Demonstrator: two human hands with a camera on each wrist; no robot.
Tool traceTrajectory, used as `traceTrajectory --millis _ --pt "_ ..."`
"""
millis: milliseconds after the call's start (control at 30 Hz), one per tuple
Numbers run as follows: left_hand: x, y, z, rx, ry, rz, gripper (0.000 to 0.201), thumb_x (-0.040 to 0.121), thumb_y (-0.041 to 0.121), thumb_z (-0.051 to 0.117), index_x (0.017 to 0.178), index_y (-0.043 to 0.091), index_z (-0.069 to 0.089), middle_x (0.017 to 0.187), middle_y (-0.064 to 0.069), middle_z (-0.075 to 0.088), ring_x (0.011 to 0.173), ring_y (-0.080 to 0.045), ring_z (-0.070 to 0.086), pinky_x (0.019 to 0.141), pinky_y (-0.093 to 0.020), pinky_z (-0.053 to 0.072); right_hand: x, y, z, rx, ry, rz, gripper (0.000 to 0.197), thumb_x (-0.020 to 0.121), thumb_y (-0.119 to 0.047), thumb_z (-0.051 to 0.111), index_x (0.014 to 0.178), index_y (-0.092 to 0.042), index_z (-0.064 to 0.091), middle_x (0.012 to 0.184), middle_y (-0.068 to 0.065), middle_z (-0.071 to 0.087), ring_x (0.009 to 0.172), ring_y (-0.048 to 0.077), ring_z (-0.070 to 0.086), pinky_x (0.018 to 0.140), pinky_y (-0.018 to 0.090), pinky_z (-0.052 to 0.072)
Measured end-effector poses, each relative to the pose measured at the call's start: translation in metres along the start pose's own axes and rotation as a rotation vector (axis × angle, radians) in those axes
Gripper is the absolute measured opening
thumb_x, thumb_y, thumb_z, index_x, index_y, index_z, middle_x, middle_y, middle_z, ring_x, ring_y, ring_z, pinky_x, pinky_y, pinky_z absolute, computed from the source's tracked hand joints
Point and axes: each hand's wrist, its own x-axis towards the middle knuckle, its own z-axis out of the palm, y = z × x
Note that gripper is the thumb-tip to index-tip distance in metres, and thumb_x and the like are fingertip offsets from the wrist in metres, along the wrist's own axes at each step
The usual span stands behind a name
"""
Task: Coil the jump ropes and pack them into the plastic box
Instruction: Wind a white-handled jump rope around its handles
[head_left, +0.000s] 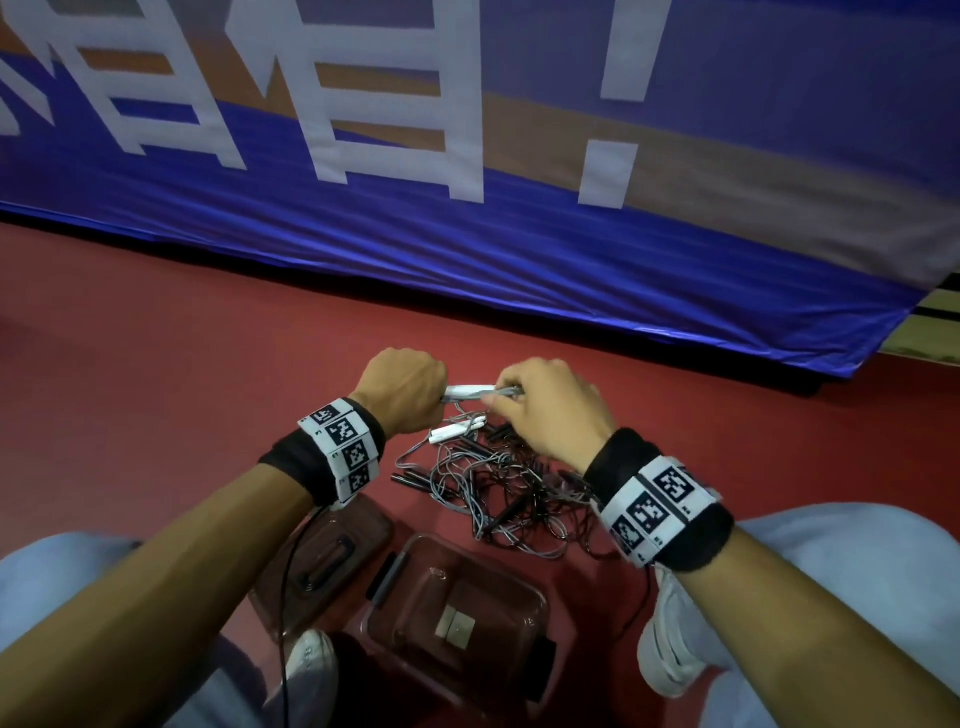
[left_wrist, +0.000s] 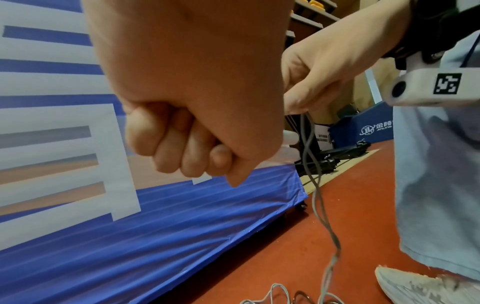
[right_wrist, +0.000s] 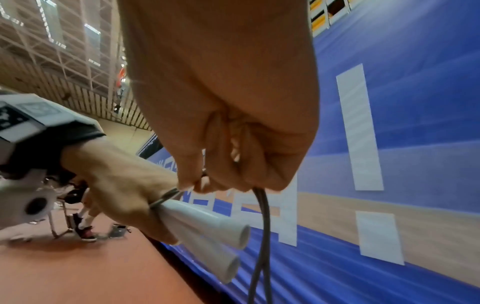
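My left hand (head_left: 415, 397) grips two white jump-rope handles (head_left: 470, 391) side by side; their ends stick out of the fist in the right wrist view (right_wrist: 210, 226). My right hand (head_left: 519, 402) pinches the grey rope (right_wrist: 262, 236) of that same jump rope just beside the handles. The rope hangs down to the floor (left_wrist: 320, 201). Below the hands lies a tangled pile of jump ropes (head_left: 498, 488) with black handles and one more white handle (head_left: 457, 431). The clear plastic box (head_left: 535, 597) stands open near my feet, nothing coiled in it.
The box's clear lid (head_left: 322, 566) lies left of the box on the red floor. A big blue banner (head_left: 519, 260) runs along the floor just beyond my hands. My white shoes (head_left: 670, 639) and knees flank the box.
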Motion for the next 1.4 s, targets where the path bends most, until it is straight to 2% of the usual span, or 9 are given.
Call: traceTrajectory --millis 233,367,500,667,833,1000,1167,1300,1400 --pt "0.004 -0.007 -0.016 0.035 0.098 0.222 0.019 0.081 0.027 0.052 0.066 0.016 0.051 0.069 -0.01 0.066 0.061 -0.036 0.063 0.056 -0.033 0.041 0.013 0.029 -0.021 -0.083 0.142 0.008 0.071 0.072 -0.087 0.061 0.065 -0.017 0.065 0.054 -0.002 0.056 0.053 0.016 0.052 0.054 0.03 0.042" --pt "0.004 -0.007 -0.026 0.026 0.205 0.304 0.017 0.076 0.029 0.056 0.065 0.015 0.057 0.06 -0.01 0.064 0.052 -0.035 0.061 0.051 -0.03 0.035 0.018 0.039 -0.041 0.333 -0.003 -0.057 0.064 0.068 -0.076 0.074 0.065 -0.012 0.071 0.062 0.017 0.056 0.055 0.012 0.04 0.056 0.031 0.03" --pt "0.0 -0.001 -0.033 -0.092 0.417 0.371 0.023 0.076 0.031 0.048 0.064 0.015 0.059 0.047 -0.006 0.056 0.036 -0.031 0.051 0.048 -0.024 0.026 0.02 0.043 -0.053 0.452 -0.174 -0.04 0.056 0.075 -0.068 0.071 0.075 -0.012 0.078 0.065 0.008 0.062 0.058 0.01 0.048 0.054 0.024 0.035" --pt "0.004 0.008 -0.043 -0.262 0.572 0.218 0.037 0.089 0.034 0.041 0.062 0.015 0.059 0.047 -0.006 0.054 0.037 -0.034 0.049 0.047 -0.026 0.028 0.024 0.035 -0.02 0.855 -0.225 0.065 0.029 0.104 -0.019 0.057 0.078 -0.008 0.065 0.048 -0.007 0.056 0.033 0.003 0.041 0.034 0.015 0.029" --pt "0.011 0.012 -0.047 -0.24 0.386 0.006 0.031 0.094 0.031 0.045 0.084 0.011 0.067 0.08 -0.017 0.067 0.073 -0.044 0.061 0.059 -0.037 0.032 0.024 0.007 0.013 1.008 -0.154 0.272 0.05 0.108 -0.042 0.045 0.069 -0.011 0.05 0.046 -0.004 0.03 0.031 0.006 0.02 0.034 0.017 0.017" --pt "0.024 0.022 -0.034 -0.279 0.256 -0.118 0.027 0.086 0.031 0.06 0.097 0.008 0.068 0.091 -0.017 0.066 0.082 -0.042 0.062 0.064 -0.037 0.037 0.021 -0.004 0.039 0.484 -0.01 0.164 0.049 0.111 -0.03 0.036 0.072 -0.008 0.056 0.061 0.013 0.054 0.051 0.026 0.052 0.051 0.033 0.036" --pt "0.031 0.02 -0.01 -0.242 0.154 -0.182 0.026 0.089 0.031 0.058 0.102 0.01 0.069 0.095 -0.013 0.069 0.085 -0.039 0.066 0.064 -0.036 0.039 0.013 -0.004 0.036 0.068 -0.065 -0.008 0.028 0.104 -0.021 0.045 0.077 -0.015 0.049 0.073 0.006 0.056 0.065 0.029 0.054 0.057 0.034 0.034" --pt "0.032 0.029 0.004 -0.176 0.073 -0.134 0.022 0.091 0.034 0.054 0.09 0.014 0.064 0.091 -0.008 0.07 0.077 -0.033 0.063 0.065 -0.034 0.04 0.009 0.002 0.024 -0.303 0.046 -0.068 0.02 0.106 -0.024 0.05 0.113 -0.015 0.066 0.107 0.011 0.068 0.098 0.038 0.065 0.069 0.036 0.036" --pt "0.032 0.038 0.007 -0.133 0.07 -0.043 0.021 0.093 0.029 0.048 0.079 0.016 0.056 0.075 -0.003 0.06 0.064 -0.027 0.051 0.062 -0.034 0.04 0.011 0.007 0.017 -0.383 0.133 -0.033 0.017 0.105 -0.028 0.054 0.108 -0.017 0.067 0.104 0.009 0.069 0.097 0.037 0.067 0.068 0.036 0.037"
